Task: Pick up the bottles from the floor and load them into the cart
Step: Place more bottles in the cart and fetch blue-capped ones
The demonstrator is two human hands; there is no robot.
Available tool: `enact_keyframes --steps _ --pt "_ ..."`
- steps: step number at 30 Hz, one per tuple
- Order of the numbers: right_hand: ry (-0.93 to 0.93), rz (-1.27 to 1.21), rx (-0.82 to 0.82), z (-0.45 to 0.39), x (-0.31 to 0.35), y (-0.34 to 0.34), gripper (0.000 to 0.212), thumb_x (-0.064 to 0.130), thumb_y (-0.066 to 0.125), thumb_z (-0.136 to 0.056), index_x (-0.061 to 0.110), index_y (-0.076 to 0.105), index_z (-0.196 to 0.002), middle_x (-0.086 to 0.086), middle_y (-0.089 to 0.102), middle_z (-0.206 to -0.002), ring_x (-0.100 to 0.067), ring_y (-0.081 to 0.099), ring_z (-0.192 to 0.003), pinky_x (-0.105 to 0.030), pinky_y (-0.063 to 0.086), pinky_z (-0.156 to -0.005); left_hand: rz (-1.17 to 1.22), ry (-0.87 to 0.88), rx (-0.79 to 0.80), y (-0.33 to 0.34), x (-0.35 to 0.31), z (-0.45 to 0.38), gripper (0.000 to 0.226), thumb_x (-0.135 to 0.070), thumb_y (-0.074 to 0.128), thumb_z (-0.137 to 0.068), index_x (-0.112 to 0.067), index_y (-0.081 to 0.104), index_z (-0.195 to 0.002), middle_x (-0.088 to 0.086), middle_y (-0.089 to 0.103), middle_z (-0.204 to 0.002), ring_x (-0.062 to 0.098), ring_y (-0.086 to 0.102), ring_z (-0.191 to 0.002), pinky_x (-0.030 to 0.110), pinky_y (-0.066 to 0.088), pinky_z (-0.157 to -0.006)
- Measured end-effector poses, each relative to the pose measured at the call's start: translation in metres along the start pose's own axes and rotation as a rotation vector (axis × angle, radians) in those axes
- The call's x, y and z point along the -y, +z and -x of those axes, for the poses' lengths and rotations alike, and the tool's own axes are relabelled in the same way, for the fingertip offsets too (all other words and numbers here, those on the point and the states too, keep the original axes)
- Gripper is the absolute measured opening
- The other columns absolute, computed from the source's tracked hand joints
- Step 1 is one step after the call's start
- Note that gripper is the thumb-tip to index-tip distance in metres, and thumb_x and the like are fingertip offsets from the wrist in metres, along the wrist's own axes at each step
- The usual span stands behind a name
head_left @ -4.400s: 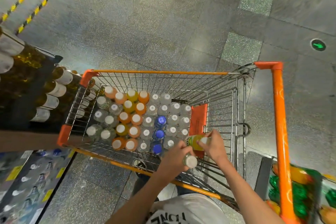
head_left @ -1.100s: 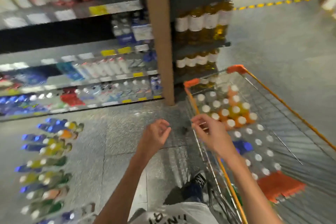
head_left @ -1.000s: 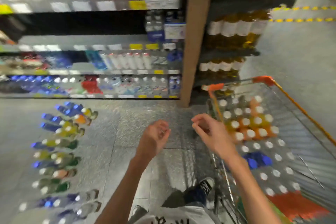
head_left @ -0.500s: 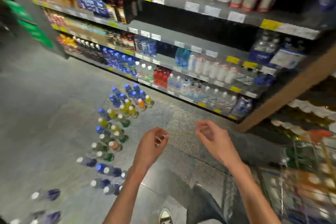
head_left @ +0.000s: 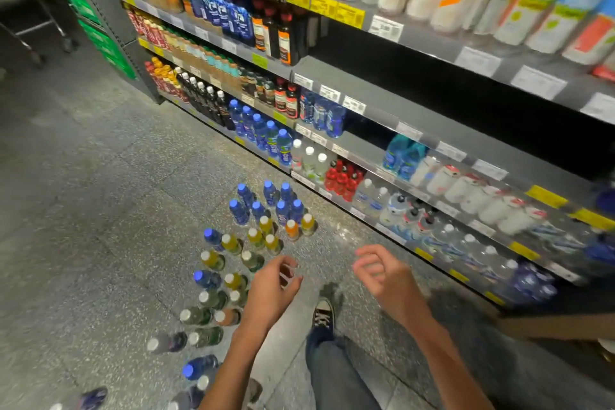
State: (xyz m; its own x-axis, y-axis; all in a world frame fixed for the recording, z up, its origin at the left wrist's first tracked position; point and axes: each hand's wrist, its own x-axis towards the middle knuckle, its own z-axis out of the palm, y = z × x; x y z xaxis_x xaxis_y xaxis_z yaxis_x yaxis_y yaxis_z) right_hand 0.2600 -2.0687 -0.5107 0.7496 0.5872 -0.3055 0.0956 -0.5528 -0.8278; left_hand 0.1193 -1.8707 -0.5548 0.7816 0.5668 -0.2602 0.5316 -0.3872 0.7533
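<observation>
meanwhile the left hand [head_left: 271, 291] hung in the air with its fingers loosely curled and nothing in them, just above the near side of the bottles [head_left: 248, 243] standing on the floor [head_left: 86, 216]. the right hand [head_left: 382, 276] was held out beside it, well apart from the bottles, its fingers also loosely curled round nothing. neither hand touched a bottle.

the bottles stood upright in a long cluster on the speckled grey floor, close in front of the bottom shelf. at the far end was a group of blue bottles [head_left: 266, 201] with blue caps; nearer came yellow and orange drinks [head_left: 293, 229] with white caps, then greenish and clear ones, with a few more blue-capped bottles along the left edge. the nearest bottles at the bottom of the view were blurred.

a shelving unit [head_left: 416, 116] ran along the right, stocked with rows of water and soft drinks, price tags on its edges. a black sneaker [head_left: 323, 316] with white laces and a leg in jeans stood on the floor between the two forearms. the cart did not show in this view.
</observation>
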Motion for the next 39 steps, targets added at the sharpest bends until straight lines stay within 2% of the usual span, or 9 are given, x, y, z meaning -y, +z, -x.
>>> enact_keyframes --steps 7,13,20,24,27,29,31,34,39 --pt "0.084 0.004 0.063 -0.216 -0.045 0.064 0.016 0.026 0.067 -0.095 0.024 0.061 -0.11 0.008 0.07 -0.094 -0.003 0.067 -0.083 -0.013 0.047 -0.067 0.0 -0.223 0.039 0.036 0.095 -0.198 0.043 -0.028 0.083 -0.076 -0.021 0.057 -0.109 -0.001 0.062 -0.094 0.015 0.06 -0.079 0.031 0.051 -0.073" --pt "0.138 0.02 0.135 -0.389 -0.186 0.169 0.041 0.029 0.08 -0.084 0.021 0.059 -0.119 0.008 0.069 -0.105 -0.006 0.069 -0.089 -0.019 0.053 -0.074 -0.072 -0.28 0.11 0.14 0.238 -0.36 0.081 -0.024 0.09 -0.067 -0.009 0.048 -0.134 0.009 0.056 -0.128 0.027 0.055 -0.118 0.032 0.044 -0.097" --pt "0.108 0.129 0.151 -0.53 -0.352 0.271 0.053 -0.001 0.085 -0.073 -0.003 0.056 -0.118 -0.012 0.063 -0.107 -0.027 0.062 -0.099 -0.012 0.04 -0.07 -0.1 -0.323 0.113 0.274 0.381 -0.487 0.09 -0.021 0.085 -0.073 -0.01 0.035 -0.146 0.015 0.053 -0.133 0.034 0.052 -0.121 0.035 0.041 -0.098" --pt "0.047 0.237 0.188 -0.577 -0.426 0.311 0.089 0.011 0.094 -0.064 0.002 0.049 -0.14 -0.014 0.054 -0.136 -0.026 0.049 -0.127 -0.014 0.031 -0.094 0.004 -0.33 0.029 0.322 0.428 -0.513 0.083 -0.008 0.085 -0.07 -0.012 0.042 -0.141 0.008 0.054 -0.128 0.025 0.054 -0.113 0.037 0.049 -0.097" --pt "0.021 0.211 0.211 -0.601 -0.46 0.331 0.089 0.016 0.094 -0.056 0.016 0.055 -0.136 -0.002 0.058 -0.134 -0.021 0.053 -0.126 -0.028 0.038 -0.107 -0.055 -0.299 -0.079 0.334 0.439 -0.522 0.008 -0.012 0.06 -0.093 -0.017 0.061 -0.1 0.008 0.066 -0.086 0.022 0.06 -0.078 0.036 0.051 -0.066" --pt "0.008 0.167 0.161 -0.604 -0.466 0.338 0.079 0.021 0.092 -0.055 0.022 0.062 -0.127 0.006 0.066 -0.123 -0.015 0.062 -0.114 -0.037 0.05 -0.101 -0.04 -0.292 -0.122 0.333 0.436 -0.523 0.01 -0.009 0.06 -0.09 -0.017 0.057 -0.084 0.0 0.063 -0.062 0.012 0.059 -0.059 0.028 0.048 -0.052" --pt "0.015 0.103 0.091 -0.595 -0.464 0.339 0.071 0.02 0.093 -0.059 0.025 0.065 -0.124 0.011 0.069 -0.114 -0.008 0.064 -0.106 -0.029 0.051 -0.095 -0.028 -0.235 -0.103 0.325 0.428 -0.516 0.036 -0.011 0.076 -0.066 -0.018 0.058 -0.095 -0.007 0.061 -0.074 -0.002 0.055 -0.065 0.011 0.044 -0.059" --pt "0.062 0.043 0.018 -0.561 -0.434 0.312 0.064 0.022 0.094 -0.064 0.031 0.067 -0.12 0.017 0.07 -0.104 -0.001 0.064 -0.099 -0.022 0.05 -0.086 0.094 -0.237 -0.048 0.297 0.394 -0.493 0.05 0.008 0.079 -0.067 -0.011 0.059 -0.109 -0.003 0.061 -0.089 0.008 0.054 -0.078 0.005 0.042 -0.061" --pt "0.121 0.001 -0.089 -0.479 -0.34 0.223 0.071 0.023 0.095 -0.062 0.022 0.065 -0.126 0.009 0.072 -0.106 -0.009 0.067 -0.1 -0.026 0.054 -0.087 0.107 -0.267 0.011 0.23 0.285 -0.438 0.056 0.003 0.086 -0.06 -0.01 0.062 -0.108 0.003 0.067 -0.096 0.014 0.059 -0.085 0.02 0.048 -0.072"
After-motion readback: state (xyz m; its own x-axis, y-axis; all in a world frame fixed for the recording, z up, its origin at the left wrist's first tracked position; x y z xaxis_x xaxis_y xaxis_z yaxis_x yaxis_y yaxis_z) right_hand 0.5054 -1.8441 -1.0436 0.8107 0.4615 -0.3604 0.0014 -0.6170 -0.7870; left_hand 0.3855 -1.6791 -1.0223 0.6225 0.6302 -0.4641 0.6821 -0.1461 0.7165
